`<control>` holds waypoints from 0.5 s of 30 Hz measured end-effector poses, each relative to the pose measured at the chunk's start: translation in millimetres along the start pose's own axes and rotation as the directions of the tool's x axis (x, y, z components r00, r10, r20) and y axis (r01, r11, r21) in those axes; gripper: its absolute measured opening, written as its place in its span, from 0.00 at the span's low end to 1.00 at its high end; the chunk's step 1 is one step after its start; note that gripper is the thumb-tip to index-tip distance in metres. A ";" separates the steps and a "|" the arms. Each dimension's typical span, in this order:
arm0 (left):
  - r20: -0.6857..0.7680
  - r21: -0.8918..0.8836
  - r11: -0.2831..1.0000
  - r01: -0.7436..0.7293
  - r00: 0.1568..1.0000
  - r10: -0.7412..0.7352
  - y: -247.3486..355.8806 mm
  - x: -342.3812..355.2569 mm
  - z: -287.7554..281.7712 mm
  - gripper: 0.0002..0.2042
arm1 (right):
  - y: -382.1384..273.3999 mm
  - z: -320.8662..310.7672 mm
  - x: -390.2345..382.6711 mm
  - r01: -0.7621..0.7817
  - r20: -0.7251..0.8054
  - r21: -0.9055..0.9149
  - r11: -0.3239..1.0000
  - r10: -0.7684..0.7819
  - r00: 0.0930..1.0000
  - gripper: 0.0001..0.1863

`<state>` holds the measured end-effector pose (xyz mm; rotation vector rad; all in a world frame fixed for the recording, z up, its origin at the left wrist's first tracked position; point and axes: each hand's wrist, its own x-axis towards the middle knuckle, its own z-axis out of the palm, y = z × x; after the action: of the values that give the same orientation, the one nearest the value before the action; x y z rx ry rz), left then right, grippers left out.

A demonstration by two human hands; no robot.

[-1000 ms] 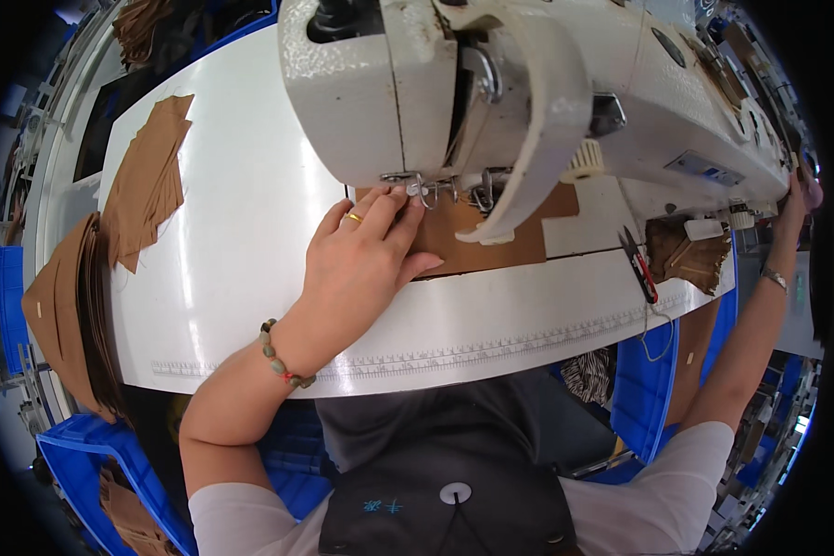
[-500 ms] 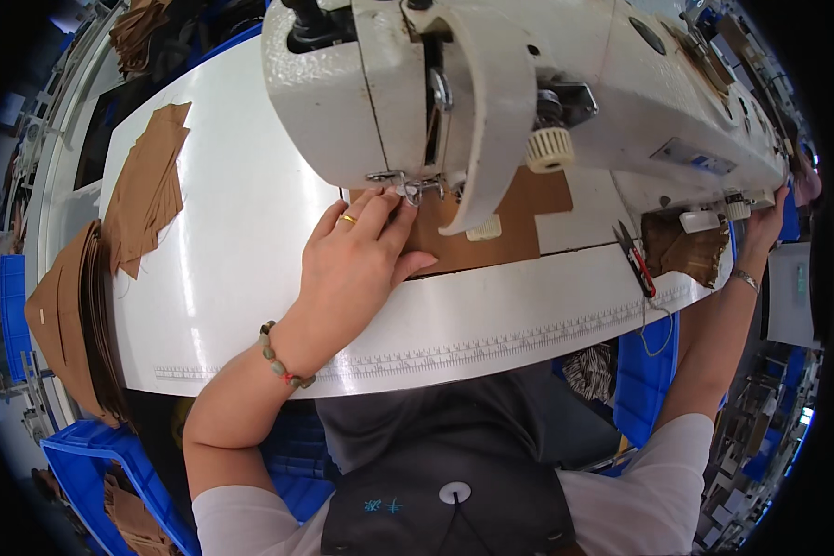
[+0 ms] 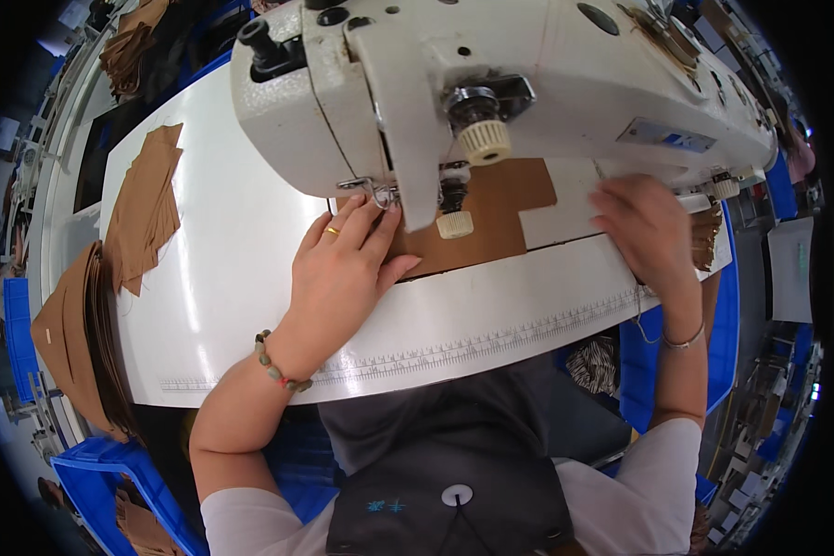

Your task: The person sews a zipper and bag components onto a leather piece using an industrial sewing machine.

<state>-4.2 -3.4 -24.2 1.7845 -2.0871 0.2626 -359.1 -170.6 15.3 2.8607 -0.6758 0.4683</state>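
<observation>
My left hand (image 3: 338, 269) lies with fingers stretched out on a piece of brown fabric (image 3: 491, 218), its fingertips close beside the presser foot (image 3: 380, 195) of a white sewing machine (image 3: 547, 83). The fabric lies flat on the white table under the machine head, which hides part of it. Over the table to the right of the fabric is my right hand (image 3: 649, 236), slightly blurred, fingers loosely bent and apart, with nothing visible in them. It covers the thread snips; only their cord (image 3: 647, 324) shows below the hand.
Brown cut pieces (image 3: 146, 208) lie at the table's left, beside a thick folded stack of brown fabric (image 3: 74, 338) at the edge. A ruler scale (image 3: 435, 357) runs along the front edge. Blue bins (image 3: 125, 454) stand below. Gathered brown cloth (image 3: 706, 236) is at the right.
My right hand has come away from the right end of the machine and moved left over the table, covering the snips. My left hand stays on the fabric by the presser foot. The view has shifted slightly.
</observation>
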 end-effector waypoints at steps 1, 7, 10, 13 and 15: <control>-0.019 0.021 1.000 -0.009 1.000 0.009 -0.9 -0.7 -0.5 0.23 | -14.7 13.1 20.3 0.079 0.052 0.000 0.997 -0.078 0.996 0.21; -0.122 -0.247 0.891 -0.381 0.924 0.361 6.9 -15.9 -14.8 0.11 | -33.0 37.1 92.2 0.220 -0.082 0.056 0.974 -0.215 0.973 0.12; -0.223 -0.241 0.812 -0.531 0.845 0.486 22.8 -22.7 -13.9 0.10 | -53.2 7.7 87.7 0.159 -0.035 0.107 0.981 -0.157 0.987 0.06; -0.212 -0.227 0.840 -0.492 0.867 0.451 28.2 -22.0 -7.4 0.11 | -95.7 -11.6 86.4 0.308 -0.155 0.262 0.915 -0.275 0.949 0.07; -0.069 -0.283 0.875 -0.393 0.918 0.390 26.0 -25.5 -11.4 0.12 | -127.1 -12.3 90.5 0.353 -0.253 0.330 0.876 -0.278 0.927 0.10</control>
<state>-24.7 28.6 -21.4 1.1796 -2.3271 0.0615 -227.1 -92.4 46.4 3.1206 -0.0764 0.8951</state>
